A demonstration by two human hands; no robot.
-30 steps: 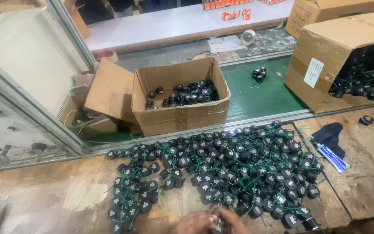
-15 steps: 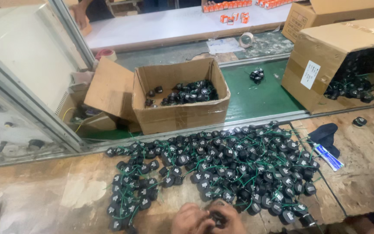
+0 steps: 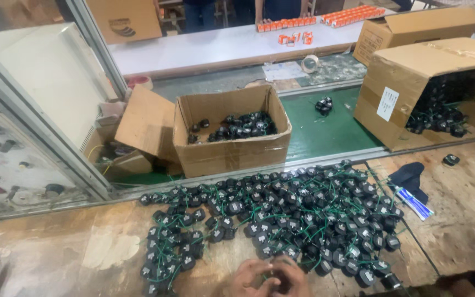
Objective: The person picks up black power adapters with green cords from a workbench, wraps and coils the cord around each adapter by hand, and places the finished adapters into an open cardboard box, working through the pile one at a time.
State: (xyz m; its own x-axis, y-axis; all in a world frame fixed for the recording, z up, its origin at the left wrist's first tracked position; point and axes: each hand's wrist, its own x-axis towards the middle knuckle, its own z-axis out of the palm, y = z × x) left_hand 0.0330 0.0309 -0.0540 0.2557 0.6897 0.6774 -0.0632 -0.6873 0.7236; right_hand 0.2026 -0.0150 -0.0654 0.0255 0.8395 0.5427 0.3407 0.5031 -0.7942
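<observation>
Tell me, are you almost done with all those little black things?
Not nearly. Some black parts already lie in the open box. Both hands, left hand and right hand, are closed together around one part at the table edge. A big pile waits on the wooden table.

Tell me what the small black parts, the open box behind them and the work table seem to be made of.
Small black parts: probably moulded plastic, slight sheen, with thin green wires. Open box: brown corrugated cardboard, matte, folded flaps. Work table: seemingly worn wood, stained, grain visible.
</observation>
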